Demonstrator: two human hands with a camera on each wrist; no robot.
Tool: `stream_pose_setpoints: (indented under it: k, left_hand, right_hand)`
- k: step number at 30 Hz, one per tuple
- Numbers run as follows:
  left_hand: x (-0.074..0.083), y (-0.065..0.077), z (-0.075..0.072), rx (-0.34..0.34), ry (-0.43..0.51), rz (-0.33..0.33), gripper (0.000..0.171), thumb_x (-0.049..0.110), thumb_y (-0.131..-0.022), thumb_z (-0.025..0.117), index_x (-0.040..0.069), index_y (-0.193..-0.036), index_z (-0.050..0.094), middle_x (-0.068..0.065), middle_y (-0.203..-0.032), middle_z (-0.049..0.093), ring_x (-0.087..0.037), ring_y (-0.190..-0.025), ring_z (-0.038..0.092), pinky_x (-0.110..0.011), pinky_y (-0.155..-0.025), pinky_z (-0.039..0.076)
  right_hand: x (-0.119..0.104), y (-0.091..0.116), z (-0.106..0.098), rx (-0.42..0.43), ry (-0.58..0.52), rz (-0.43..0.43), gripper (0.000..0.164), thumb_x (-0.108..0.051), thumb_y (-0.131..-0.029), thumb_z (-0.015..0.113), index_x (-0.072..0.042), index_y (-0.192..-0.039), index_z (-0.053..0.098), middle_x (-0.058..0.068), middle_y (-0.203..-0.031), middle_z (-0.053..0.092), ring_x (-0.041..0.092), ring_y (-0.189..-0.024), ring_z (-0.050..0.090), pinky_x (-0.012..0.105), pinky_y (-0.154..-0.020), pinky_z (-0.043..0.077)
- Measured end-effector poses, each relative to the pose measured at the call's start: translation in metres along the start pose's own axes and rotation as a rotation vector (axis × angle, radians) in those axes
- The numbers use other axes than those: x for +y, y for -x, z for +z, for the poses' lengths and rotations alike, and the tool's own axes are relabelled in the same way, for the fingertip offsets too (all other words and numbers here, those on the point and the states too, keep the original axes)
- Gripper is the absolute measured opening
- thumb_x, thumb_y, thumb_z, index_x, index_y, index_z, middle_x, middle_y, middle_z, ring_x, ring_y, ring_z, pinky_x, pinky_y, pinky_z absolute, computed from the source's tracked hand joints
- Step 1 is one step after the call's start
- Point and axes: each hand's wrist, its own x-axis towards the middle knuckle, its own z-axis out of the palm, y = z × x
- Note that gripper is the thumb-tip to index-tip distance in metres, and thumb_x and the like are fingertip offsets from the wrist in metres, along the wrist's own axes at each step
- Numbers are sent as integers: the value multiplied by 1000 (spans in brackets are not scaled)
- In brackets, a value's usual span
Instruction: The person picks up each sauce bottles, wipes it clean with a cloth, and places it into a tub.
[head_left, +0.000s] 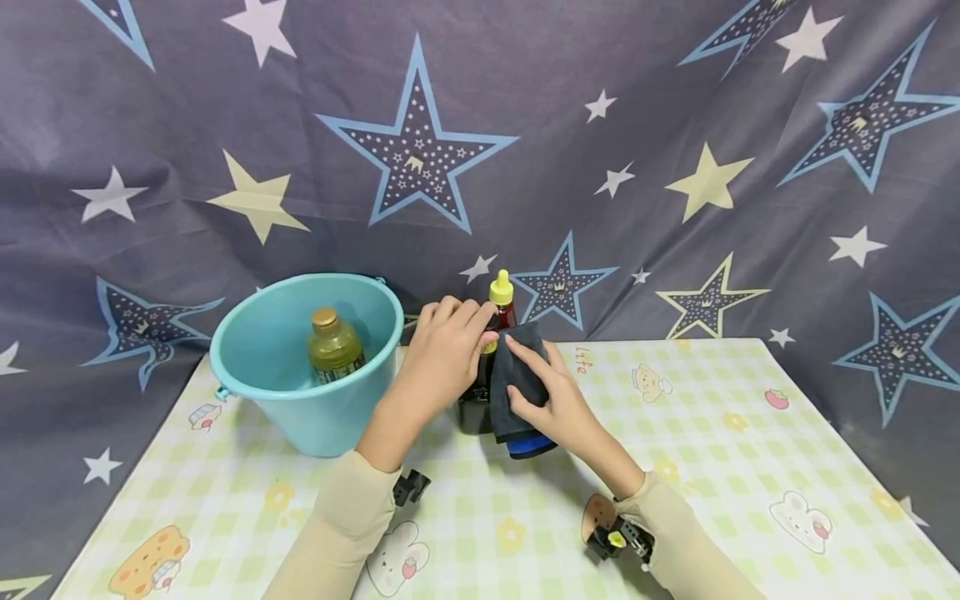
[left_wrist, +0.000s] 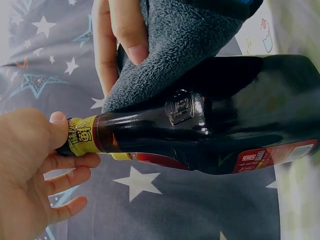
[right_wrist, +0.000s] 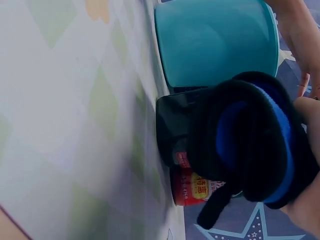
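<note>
A dark glass sauce bottle (left_wrist: 225, 115) with a yellow neck band and a red label stands upright on the table. My left hand (head_left: 444, 354) pinches its cap between thumb and forefinger, the other fingers spread loosely in the left wrist view. In my right hand (head_left: 551, 392) is a folded towel (head_left: 517, 379), dark grey with a blue side and black edging. The towel lies against the right side of the bottle, covering part of its shoulder and body. In the right wrist view, the towel's folds (right_wrist: 245, 145) hide much of the bottle.
Left of the hands stands a light blue bucket (head_left: 322, 421), holding a green bottle (head_left: 334, 348) with a gold cap. A red bottle with a yellow nozzle cap (head_left: 501, 288) stands just behind the dark bottle. A star-patterned curtain (head_left: 637, 125) hangs behind the checked tablecloth (head_left: 720, 500).
</note>
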Motion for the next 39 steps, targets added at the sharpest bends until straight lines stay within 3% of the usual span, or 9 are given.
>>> stream_pose_setpoints:
  k: [10,18,30,39]
  left_hand:
    - [1,0,0,4,16,2,36,29,-106,54,9,-134,62,-8,-110,67,-30,-105,58,-49,-96,47]
    - [1,-1,0,-25,32,-7,37,31,-106,53,10,-136,61,-7,-112,67,-28,-106,57,-48,-98,47]
    - [1,1,0,-23,29,-19,38,32,-106,53,10,-136,61,-6,-112,67,-28,-107,57,-48,-99,46]
    - [1,-1,-2,-28,32,-23,38,32,-106,53,11,-137,60,-6,-112,67,-28,-107,57,-48,-99,46]
  right_hand:
    - [4,1,1,-12,8,22,62,-6,-90,70,-13,-149,53,23,-134,49,18,-85,46,27,-63,43]
    - [6,3,-2,-73,45,92,62,-4,-90,71,-17,-148,55,20,-131,50,18,-82,50,28,-63,42]
    - [1,4,2,-111,108,167,59,-3,-88,73,-13,-143,55,20,-120,53,18,-78,47,30,-66,41]
    - [3,5,2,-132,73,214,58,-3,-89,71,-12,-144,54,21,-121,53,19,-81,48,32,-68,41]
